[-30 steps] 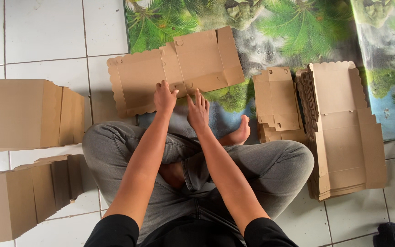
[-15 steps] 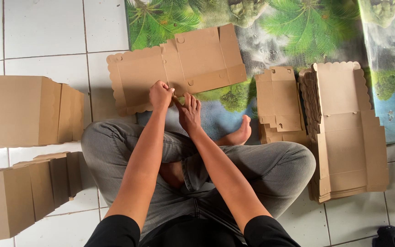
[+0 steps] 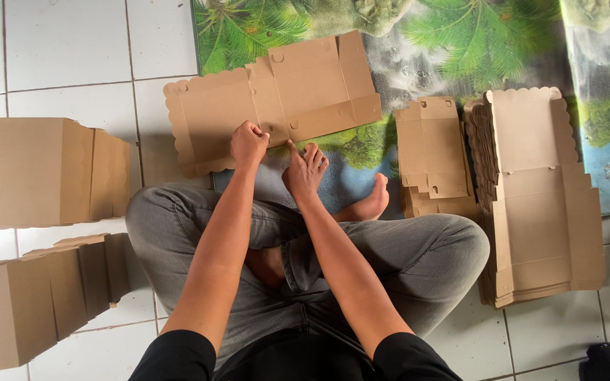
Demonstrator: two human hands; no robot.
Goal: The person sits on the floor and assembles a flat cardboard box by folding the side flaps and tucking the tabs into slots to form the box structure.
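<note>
Flat cardboard box blank (image 3: 277, 99) lying on the floor at twelve o'clock. Left hand (image 3: 248, 143) fisted, pinching its near edge; right hand (image 3: 305, 169) fingers spread, thumb touching that edge. Stack of flat blanks (image 3: 538, 197) at three o'clock.

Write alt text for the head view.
Seated cross-legged, a person's left hand and right hand press the near edge of a flat, unfolded brown cardboard box blank on white tile floor; folded boxes sit left, stacked blanks right.

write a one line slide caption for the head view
Seated cross-legged on a tiled floor, a person's left hand and right hand press on a flat cardboard blank.
</note>
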